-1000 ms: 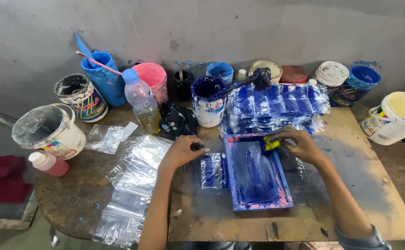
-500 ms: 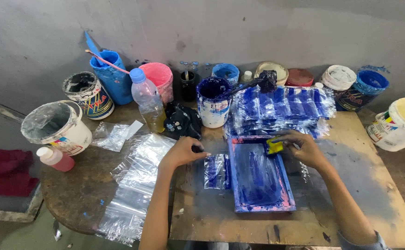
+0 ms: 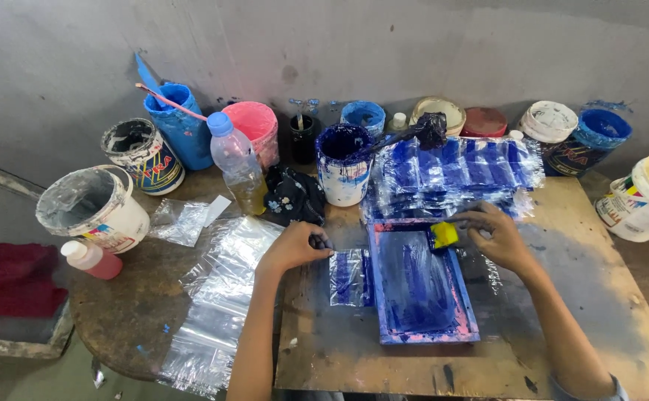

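Note:
A blue-stained printing screen (image 3: pixel 421 286) with a pink-edged frame lies on the wooden board (image 3: pixel 577 327). My right hand (image 3: pixel 491 238) grips a small yellow squeegee (image 3: pixel 443 235) at the screen's far right corner. My left hand (image 3: pixel 295 246) rests just left of the screen, fingers curled at the top edge of a small clear plastic bag with blue print (image 3: pixel 350 276). Behind the screen lies a spread of several printed blue bags (image 3: pixel 454 167).
A stack of clear bags (image 3: pixel 220 297) lies left of my left arm. Paint tubs, among them a blue-ink tub (image 3: pixel 341 160) with a stick, line the wall, and there is a plastic bottle (image 3: pixel 237 163). A white bucket (image 3: pixel 94 206) stands at left, a cream tub (image 3: pixel 647 194) at right.
The view has shifted slightly. Both hands stay where they were, the right on the squeegee at the screen's top, the left beside the small bag.

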